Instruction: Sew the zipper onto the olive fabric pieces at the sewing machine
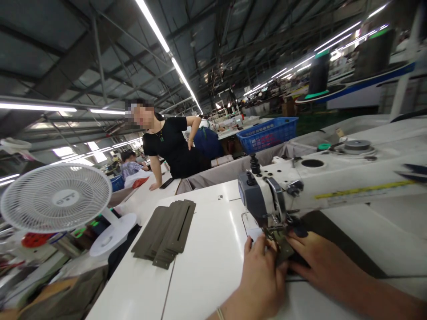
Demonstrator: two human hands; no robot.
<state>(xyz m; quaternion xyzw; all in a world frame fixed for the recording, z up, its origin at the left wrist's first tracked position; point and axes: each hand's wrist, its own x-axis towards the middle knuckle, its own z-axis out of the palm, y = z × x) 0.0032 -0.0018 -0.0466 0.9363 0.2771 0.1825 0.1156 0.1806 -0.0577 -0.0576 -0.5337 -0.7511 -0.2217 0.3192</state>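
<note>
1. Touching a small olive fabric piece (284, 250) from both sides: left hand (262, 269) at its left edge with fingers bent, right hand (315, 255) at its right edge with fingers reaching forward. Impossible to tell for either hand whether closed in a pinch or only pressing, with the contact partly hidden.
2. Lying between the two hands, right at the fingertips, and reaching in under the needle area of a white and dark-grey sewing machine (255, 195).
3. Spread beneath the right hand and forearm, a larger dark fabric panel (347, 242), on the white tabletop (207, 253).
4. Stuck along the machine's arm, a yellow measuring tape (353, 190); on top of that arm, near the right edge of the view, dark-bladed scissors (412, 174).
5. Well to the left of the hands, overlapping in a loose fanned pile on the tabletop, olive fabric strips (167, 231).
6. Farther left, a white fan (65, 198) on a round base.
7. Beyond the strips, leaning with one hand on a table beside a dark phone (166, 183), a person in black (173, 144).
8. Behind the machine, a blue basket (268, 134); at upper right, a dark thread cone (318, 75).
</note>
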